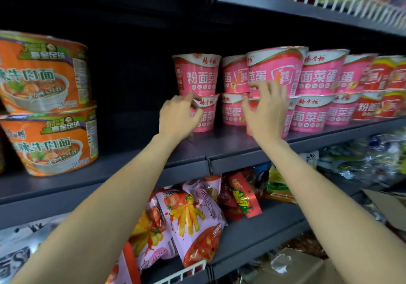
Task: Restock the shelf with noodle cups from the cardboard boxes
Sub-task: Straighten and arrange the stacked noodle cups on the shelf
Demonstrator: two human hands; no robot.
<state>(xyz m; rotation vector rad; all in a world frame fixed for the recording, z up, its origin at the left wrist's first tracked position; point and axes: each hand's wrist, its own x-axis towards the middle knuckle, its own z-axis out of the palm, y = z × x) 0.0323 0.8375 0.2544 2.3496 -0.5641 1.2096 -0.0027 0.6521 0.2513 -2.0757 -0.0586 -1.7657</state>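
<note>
Pink noodle cups (232,94) were stacked two high on the dark shelf (222,143) at the centre right of the frame; each cup was stood upright, its long axis vertical, the wide lidded mouth upward and the narrow base downward; the printed faces were turned toward the aisle, though some were rotated so that only part of the lettering was shown. The leftmost lower cup (205,114) was touched at its rim by the left hand (178,117), whose fingers were curled at the cup's upper edge; whether it was truly gripped could not be told. The right hand (267,110) was held in front of the third column of the stack, its fingers spread and bent, at the seam between an upper cup (274,70) and the one below it; no firm hold could be made out. The two hands were kept apart, one column of cups between them.

Further right, red cups (382,99) were stacked in the same row. At the left of the frame two large orange noodle bowls (46,105) were piled one on the other. On the shelf below, at the lower centre, pink snack bags (189,220) were held behind a white wire rail (182,272); crumpled cardboard (292,268) was seen at the lower right.
</note>
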